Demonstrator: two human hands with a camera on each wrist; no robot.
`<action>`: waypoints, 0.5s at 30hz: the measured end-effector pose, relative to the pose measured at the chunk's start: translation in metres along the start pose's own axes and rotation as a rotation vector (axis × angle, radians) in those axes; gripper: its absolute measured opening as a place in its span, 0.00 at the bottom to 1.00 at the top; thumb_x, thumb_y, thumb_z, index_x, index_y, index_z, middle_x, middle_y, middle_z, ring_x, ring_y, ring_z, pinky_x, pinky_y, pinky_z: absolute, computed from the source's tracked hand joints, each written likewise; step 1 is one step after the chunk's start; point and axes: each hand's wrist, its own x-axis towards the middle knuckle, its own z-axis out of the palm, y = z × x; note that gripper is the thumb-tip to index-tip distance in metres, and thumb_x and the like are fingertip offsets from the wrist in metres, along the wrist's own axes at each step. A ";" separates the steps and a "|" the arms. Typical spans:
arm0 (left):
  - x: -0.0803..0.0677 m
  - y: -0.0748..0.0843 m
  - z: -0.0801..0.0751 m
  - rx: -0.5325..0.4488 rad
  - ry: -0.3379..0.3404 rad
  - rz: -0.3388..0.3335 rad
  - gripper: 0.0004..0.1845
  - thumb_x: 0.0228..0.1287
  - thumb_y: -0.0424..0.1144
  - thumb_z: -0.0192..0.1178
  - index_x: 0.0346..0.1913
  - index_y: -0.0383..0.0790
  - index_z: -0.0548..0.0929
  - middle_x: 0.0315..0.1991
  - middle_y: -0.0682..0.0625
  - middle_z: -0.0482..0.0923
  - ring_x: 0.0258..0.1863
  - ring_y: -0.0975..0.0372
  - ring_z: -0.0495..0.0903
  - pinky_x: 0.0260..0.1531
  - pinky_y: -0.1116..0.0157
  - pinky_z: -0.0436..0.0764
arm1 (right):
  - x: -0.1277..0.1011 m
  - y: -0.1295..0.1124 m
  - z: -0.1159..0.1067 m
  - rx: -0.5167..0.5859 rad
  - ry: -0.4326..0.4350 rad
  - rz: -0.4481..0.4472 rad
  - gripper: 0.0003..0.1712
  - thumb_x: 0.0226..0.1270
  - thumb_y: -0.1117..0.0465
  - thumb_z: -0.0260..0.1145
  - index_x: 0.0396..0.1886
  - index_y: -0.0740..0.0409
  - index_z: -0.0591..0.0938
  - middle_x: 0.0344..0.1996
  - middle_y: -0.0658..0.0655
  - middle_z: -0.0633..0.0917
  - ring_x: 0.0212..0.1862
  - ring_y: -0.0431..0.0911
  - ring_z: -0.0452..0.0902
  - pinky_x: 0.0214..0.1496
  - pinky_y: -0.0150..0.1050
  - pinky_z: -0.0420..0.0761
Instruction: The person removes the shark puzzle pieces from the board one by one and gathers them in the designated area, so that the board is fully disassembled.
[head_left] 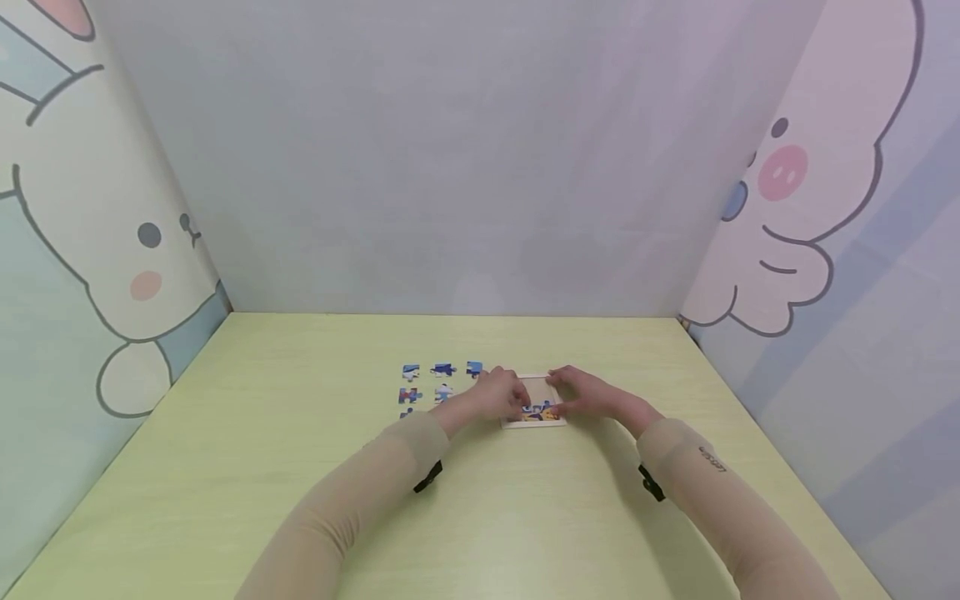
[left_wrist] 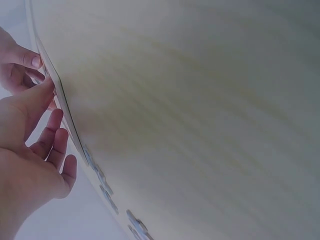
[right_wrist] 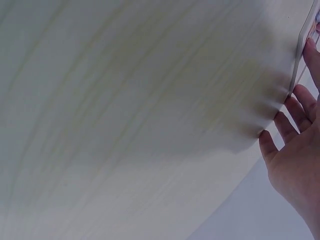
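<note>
A shallow wooden puzzle tray (head_left: 534, 424) lies on the table, with several joined puzzle pieces (head_left: 542, 412) along its near side and bare wood at the far side. My left hand (head_left: 498, 394) reaches over the tray's left side, fingertips down inside it. In the left wrist view the left hand (left_wrist: 32, 155) has its other fingers loosely bent; whether a piece is pinched there I cannot tell. At the tray's right side is my right hand (head_left: 592, 393), thumb near the joined pieces, fingers toward the far corner. In the right wrist view the right hand (right_wrist: 295, 135) has spread fingers, tips down.
Left of the tray, loose puzzle pieces (head_left: 410, 396) lie in rough rows, some partly hidden by the left arm. The pale yellow table (head_left: 315, 367) meets a light curtain (head_left: 450, 208) at the back. Cartoon-printed panels (head_left: 142, 275) stand at both sides.
</note>
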 end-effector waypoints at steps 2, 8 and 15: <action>0.000 0.000 0.001 -0.007 -0.003 -0.004 0.09 0.54 0.43 0.69 0.40 0.56 0.86 0.38 0.61 0.75 0.44 0.64 0.68 0.53 0.55 0.62 | 0.000 0.000 0.000 -0.003 0.000 -0.002 0.36 0.58 0.54 0.70 0.62 0.65 0.71 0.65 0.66 0.67 0.68 0.62 0.59 0.69 0.55 0.55; 0.000 0.001 0.001 -0.045 -0.013 -0.035 0.06 0.55 0.42 0.68 0.36 0.56 0.85 0.33 0.64 0.77 0.42 0.65 0.69 0.55 0.54 0.60 | 0.000 0.000 0.000 -0.010 -0.002 -0.007 0.36 0.58 0.54 0.70 0.63 0.66 0.70 0.66 0.67 0.67 0.68 0.62 0.58 0.69 0.55 0.55; -0.002 0.002 -0.002 -0.082 -0.022 -0.029 0.06 0.54 0.39 0.68 0.33 0.55 0.82 0.31 0.63 0.76 0.40 0.65 0.69 0.56 0.52 0.58 | 0.000 0.001 0.001 -0.010 -0.001 -0.007 0.35 0.58 0.54 0.70 0.62 0.66 0.70 0.65 0.67 0.67 0.68 0.62 0.59 0.69 0.54 0.56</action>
